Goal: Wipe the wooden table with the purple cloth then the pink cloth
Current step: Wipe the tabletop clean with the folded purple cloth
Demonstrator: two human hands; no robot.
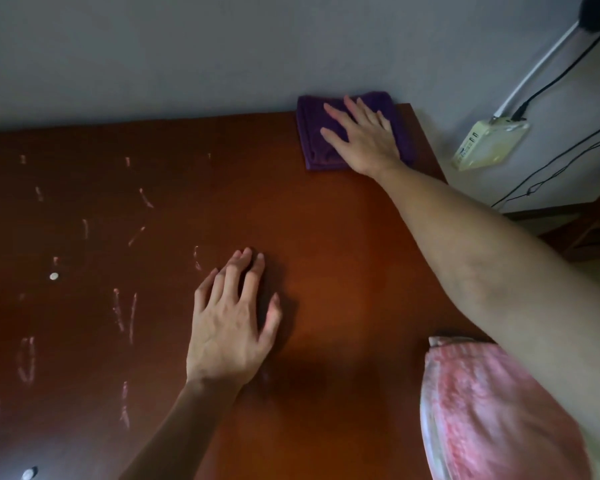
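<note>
A folded purple cloth lies at the far right corner of the wooden table, against the wall. My right hand lies flat on top of it, fingers spread and pressing it down. A pink cloth rests at the table's near right edge, partly under my right forearm. My left hand rests on the bare wood near the middle, fingers apart and slightly bent, holding nothing. Pale pinkish streaks mark the left half of the table.
A grey wall runs along the table's far edge. A cream power adapter with black and white cables hangs on the wall to the right of the table. Two small white specks lie on the left side of the wood.
</note>
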